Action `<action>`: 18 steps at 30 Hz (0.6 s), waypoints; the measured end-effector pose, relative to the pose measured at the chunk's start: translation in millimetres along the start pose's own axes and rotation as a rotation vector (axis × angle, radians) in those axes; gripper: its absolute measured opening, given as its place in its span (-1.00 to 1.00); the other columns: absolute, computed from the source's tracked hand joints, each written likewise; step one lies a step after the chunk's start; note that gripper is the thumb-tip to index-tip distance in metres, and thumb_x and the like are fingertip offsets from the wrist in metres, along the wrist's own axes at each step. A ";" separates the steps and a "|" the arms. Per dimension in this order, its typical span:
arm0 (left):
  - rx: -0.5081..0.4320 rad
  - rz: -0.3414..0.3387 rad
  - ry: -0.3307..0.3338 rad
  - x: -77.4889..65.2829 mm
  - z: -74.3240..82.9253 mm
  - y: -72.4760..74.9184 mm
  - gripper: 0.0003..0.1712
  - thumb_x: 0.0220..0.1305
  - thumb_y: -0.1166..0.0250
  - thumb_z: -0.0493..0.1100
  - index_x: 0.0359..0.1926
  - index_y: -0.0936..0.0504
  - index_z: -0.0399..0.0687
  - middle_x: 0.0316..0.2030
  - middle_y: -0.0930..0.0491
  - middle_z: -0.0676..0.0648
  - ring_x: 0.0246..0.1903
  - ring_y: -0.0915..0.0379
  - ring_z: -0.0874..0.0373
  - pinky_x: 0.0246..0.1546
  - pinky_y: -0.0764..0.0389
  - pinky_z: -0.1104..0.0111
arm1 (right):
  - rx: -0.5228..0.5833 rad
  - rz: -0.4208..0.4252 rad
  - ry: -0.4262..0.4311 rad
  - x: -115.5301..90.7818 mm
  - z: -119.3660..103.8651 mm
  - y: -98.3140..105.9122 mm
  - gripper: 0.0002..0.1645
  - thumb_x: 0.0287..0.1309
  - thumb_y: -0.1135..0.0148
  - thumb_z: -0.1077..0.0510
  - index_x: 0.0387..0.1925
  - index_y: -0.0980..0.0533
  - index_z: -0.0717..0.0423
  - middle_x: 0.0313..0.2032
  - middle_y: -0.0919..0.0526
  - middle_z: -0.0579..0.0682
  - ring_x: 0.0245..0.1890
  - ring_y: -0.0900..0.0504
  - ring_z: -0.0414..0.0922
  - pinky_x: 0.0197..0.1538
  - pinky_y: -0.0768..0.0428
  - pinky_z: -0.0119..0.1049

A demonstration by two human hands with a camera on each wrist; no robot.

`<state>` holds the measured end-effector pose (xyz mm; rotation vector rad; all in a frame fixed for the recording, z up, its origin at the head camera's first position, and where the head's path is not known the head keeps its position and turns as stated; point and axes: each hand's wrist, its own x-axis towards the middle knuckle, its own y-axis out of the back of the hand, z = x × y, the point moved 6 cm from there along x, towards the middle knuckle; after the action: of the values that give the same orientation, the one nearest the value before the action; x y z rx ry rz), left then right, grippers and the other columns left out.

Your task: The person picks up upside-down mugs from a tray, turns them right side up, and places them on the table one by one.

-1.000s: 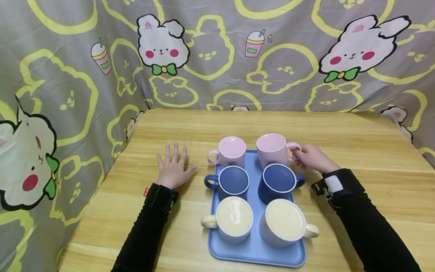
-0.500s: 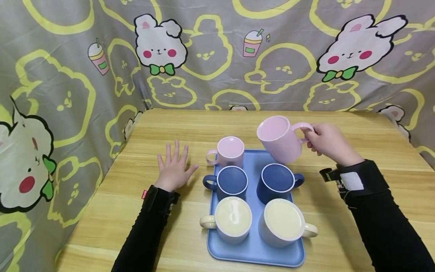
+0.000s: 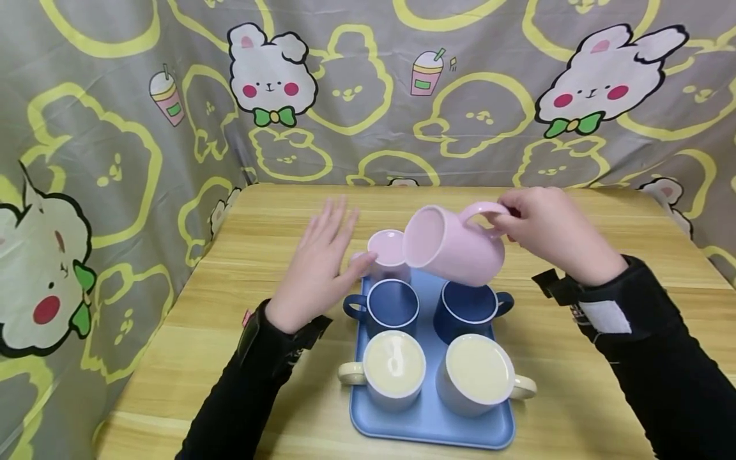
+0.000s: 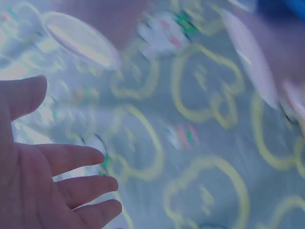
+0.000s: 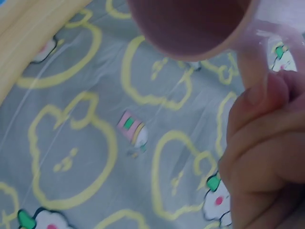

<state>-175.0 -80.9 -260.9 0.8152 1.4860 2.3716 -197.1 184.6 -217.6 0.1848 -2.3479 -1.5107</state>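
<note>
My right hand (image 3: 540,220) grips the handle of a pink mug (image 3: 460,246), tilted with its mouth toward the left, above the tray's far end. In the right wrist view the fingers curl round that mug's handle (image 5: 255,67). My left hand (image 3: 322,262) is raised with straight, spread fingers, its thumb overlapping the other pink mug (image 3: 388,249) on the tray. The left wrist view shows the left palm (image 4: 43,186) holding nothing. The blue tray (image 3: 431,431) also bears two navy mugs, one left (image 3: 393,305) and one right (image 3: 468,310).
Two cream mugs stand at the tray's near end, one left (image 3: 394,367) and one right (image 3: 480,370). Handles stick out past the tray's sides. The wooden table (image 3: 230,306) ends at a grey patterned curtain (image 3: 356,140) behind and at the left.
My right hand has lifted the far right pink mug off the tray, then tipped it leftward. My left hand has risen from the table and moved right, toward the other pink mug.
</note>
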 end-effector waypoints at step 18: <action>-0.263 -0.256 -0.208 52.3 82.1 -8.3 -0.72 0.39 -0.21 -0.02 -0.08 -0.63 -0.11 -0.34 -0.57 0.02 -0.36 -0.42 0.22 -0.34 -0.38 0.48 | 0.021 -0.009 0.172 -9.4 -58.3 -15.5 -0.73 0.07 -0.38 0.22 -0.66 -0.53 0.03 -0.72 -0.28 -0.17 -0.66 -0.26 -0.18 -0.55 -0.16 -0.33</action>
<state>-172.4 9.2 -223.4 0.7318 1.0962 2.1574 -169.0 130.7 -211.7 0.3172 -2.2305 -1.4149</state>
